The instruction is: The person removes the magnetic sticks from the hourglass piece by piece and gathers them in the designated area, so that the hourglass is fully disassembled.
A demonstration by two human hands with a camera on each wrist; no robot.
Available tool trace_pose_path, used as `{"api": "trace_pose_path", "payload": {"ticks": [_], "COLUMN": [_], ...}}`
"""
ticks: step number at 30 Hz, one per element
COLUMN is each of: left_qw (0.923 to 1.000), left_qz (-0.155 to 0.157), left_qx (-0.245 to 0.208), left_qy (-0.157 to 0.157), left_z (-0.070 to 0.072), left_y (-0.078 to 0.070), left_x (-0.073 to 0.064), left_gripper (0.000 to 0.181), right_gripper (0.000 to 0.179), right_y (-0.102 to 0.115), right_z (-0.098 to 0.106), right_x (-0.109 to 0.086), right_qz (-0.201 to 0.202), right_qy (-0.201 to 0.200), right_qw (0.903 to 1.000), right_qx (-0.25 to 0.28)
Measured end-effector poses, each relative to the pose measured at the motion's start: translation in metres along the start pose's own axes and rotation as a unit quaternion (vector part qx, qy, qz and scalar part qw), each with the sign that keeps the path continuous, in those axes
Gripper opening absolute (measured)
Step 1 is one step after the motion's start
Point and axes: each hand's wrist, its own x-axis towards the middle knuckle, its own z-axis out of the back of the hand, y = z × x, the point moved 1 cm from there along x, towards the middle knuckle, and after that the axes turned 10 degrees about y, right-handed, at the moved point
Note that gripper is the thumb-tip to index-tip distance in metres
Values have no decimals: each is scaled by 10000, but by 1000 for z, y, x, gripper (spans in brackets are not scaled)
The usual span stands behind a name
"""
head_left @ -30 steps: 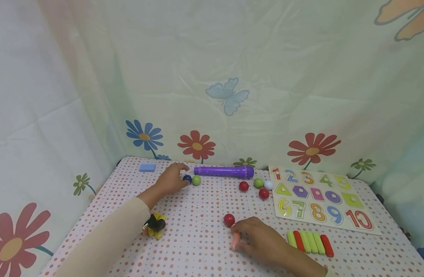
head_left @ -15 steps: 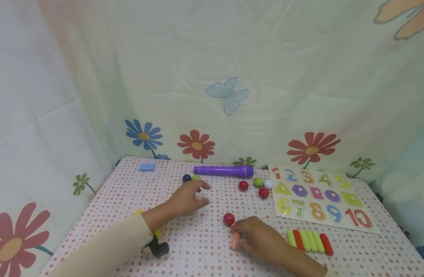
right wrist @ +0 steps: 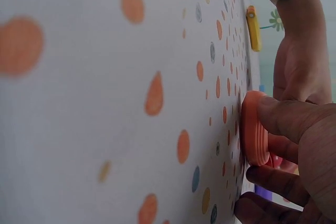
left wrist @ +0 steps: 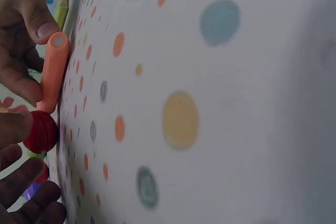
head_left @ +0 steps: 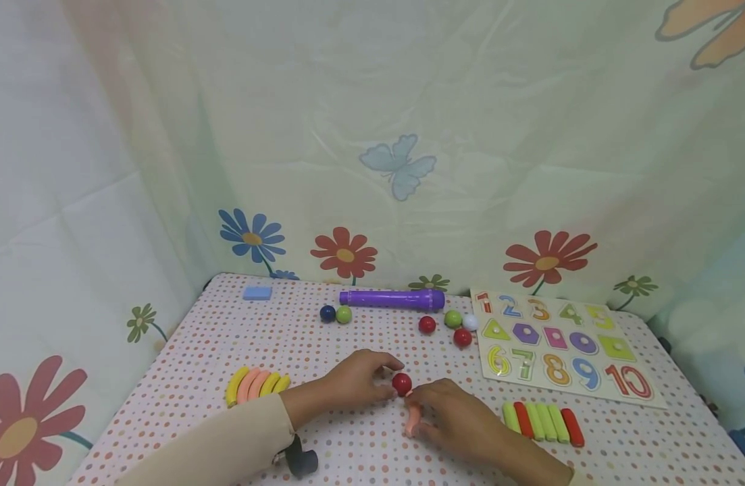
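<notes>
My right hand [head_left: 460, 422] pinches a curved orange toy stick [head_left: 413, 418] at the tabletop. The grey dot on one end of that stick shows in the left wrist view. A glossy red ball [head_left: 402, 384] sits by its far end, seemingly in contact with it [left wrist: 42, 132]. My left hand [head_left: 354, 381] is at the ball's left side, thumb and fingers spread around it. Whether they touch the ball is hard to tell. Curved yellow and orange sticks [head_left: 250, 388] lie in a row beyond the left sleeve, partly hidden by it.
Green and red straight sticks [head_left: 542, 423] lie right of my right hand, before a number puzzle board [head_left: 567, 391]. Farther back are a purple toy microphone [head_left: 392, 300], a blue ball [head_left: 327, 314], green, red and white balls, and a light blue block [head_left: 258, 293].
My left hand has come from the blue and green balls, right and nearer, to the red ball. My right hand has kept its hold on the orange stick, almost still.
</notes>
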Motion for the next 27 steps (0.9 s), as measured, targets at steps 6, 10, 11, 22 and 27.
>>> {"api": "trace_pose_path", "payload": {"ticks": [6,10,11,22,27], "left_qw": [9999,9998,9998,9997,9999], "left_qz": [37,60,60,119,150], "left_qx": [113,166,180,199,-41], "left_qy": [20,19,8,49,34], "left_z": [-4,-5,-5,-5,-5], "left_y": [-3,-4,-4,-3,0], "left_x": [6,7,8,9,10], "left_gripper": [41,39,38,32,30], "right_gripper": [38,38,38,38,37], "right_y": [-1,-1,-1,0,0], "right_z": [-1,0,0,-2,-2], "right_x": [0,0,0,0,0], "right_qz": [-2,9,11,62,115], "right_qy": [26,15,11,-80,-112], "right_qw": [10000,10000,10000,9999,9999], "right_qx": [33,1,-12,-17,-12]}}
